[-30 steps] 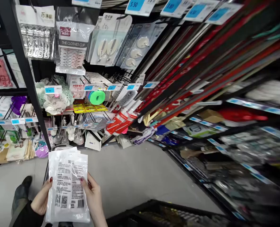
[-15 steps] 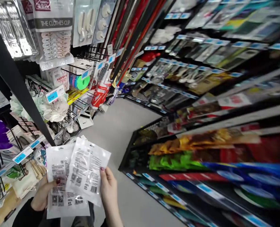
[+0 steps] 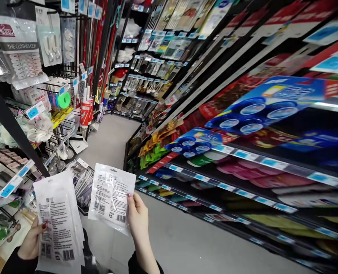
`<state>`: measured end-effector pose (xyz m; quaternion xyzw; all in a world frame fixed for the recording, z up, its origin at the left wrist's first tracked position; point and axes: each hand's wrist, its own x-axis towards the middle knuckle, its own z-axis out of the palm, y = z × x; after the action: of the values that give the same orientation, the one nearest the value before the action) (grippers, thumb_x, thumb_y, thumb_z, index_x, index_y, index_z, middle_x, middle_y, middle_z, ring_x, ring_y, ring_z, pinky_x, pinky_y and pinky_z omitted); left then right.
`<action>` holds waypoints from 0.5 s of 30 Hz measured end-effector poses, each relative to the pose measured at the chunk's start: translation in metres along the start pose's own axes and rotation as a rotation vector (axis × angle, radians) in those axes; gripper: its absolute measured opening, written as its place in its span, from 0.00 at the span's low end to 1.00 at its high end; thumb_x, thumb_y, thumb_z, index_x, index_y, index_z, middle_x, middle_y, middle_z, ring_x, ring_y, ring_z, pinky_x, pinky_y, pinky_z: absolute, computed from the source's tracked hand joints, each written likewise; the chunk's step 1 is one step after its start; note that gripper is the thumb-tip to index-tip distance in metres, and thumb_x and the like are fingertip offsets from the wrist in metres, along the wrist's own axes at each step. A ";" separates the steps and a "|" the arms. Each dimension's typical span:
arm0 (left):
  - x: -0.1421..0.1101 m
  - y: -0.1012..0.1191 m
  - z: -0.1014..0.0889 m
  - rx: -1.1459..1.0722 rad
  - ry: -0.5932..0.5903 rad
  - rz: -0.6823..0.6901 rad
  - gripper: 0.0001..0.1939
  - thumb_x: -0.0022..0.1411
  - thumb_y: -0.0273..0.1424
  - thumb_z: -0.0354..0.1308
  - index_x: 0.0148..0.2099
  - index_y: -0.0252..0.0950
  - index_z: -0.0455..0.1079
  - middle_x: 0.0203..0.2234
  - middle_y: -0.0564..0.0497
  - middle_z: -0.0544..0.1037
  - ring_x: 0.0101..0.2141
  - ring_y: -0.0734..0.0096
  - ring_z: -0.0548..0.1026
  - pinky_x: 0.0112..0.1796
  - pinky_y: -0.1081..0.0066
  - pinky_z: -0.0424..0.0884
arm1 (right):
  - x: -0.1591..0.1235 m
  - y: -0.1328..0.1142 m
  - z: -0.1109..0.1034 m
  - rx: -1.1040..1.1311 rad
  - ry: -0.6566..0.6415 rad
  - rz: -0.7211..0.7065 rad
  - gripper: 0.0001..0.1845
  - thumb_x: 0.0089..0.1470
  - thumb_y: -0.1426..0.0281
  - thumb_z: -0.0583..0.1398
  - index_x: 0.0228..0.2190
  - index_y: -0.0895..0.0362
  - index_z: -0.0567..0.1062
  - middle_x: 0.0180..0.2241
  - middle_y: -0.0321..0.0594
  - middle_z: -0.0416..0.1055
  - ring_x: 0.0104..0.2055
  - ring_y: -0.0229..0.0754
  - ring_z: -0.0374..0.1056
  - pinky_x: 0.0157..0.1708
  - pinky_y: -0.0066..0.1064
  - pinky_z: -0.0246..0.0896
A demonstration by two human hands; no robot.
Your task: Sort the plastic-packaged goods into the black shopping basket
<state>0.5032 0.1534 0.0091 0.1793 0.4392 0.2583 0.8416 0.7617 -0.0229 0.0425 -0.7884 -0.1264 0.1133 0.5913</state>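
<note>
My left hand (image 3: 31,241) grips a larger white plastic packet (image 3: 58,220) by its left edge, the thumb lying on the printed face. Small text, QR codes and a barcode cover that face; a second packet may lie behind it. In my right hand (image 3: 137,215) is a smaller white packet (image 3: 111,196), pinched at its right edge. It too shows printed text and a barcode, with a hang hole at the top. The two packets are apart, held side by side. What is inside them is hidden.
On the left, a rack holds a clothes clip pack (image 3: 23,57), bath puffs (image 3: 40,127) and a green tape roll (image 3: 63,100). A basket of packets (image 3: 81,179) stands low behind my hands. Shelves with blue packs (image 3: 191,142) line the right. Grey floor (image 3: 106,133) runs between.
The two packets overlapped before; now they are separated, the left one moved left and the right one slightly right. The view has turned right, showing more of the right-hand shelves.
</note>
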 end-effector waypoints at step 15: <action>-0.039 -0.022 0.033 -0.140 -0.176 -0.051 0.13 0.48 0.19 0.61 0.38 0.34 0.72 0.32 0.47 0.80 0.41 0.55 0.76 0.44 0.57 0.70 | -0.050 -0.037 0.058 -0.021 -0.352 -0.135 0.19 0.54 0.58 0.50 0.24 0.59 0.68 0.21 0.35 0.63 0.24 0.37 0.57 0.25 0.25 0.53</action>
<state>0.5186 0.1101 0.0406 0.1310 0.3488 0.2502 0.8936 0.6930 0.0222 0.0633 -0.7523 -0.2816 0.2083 0.5579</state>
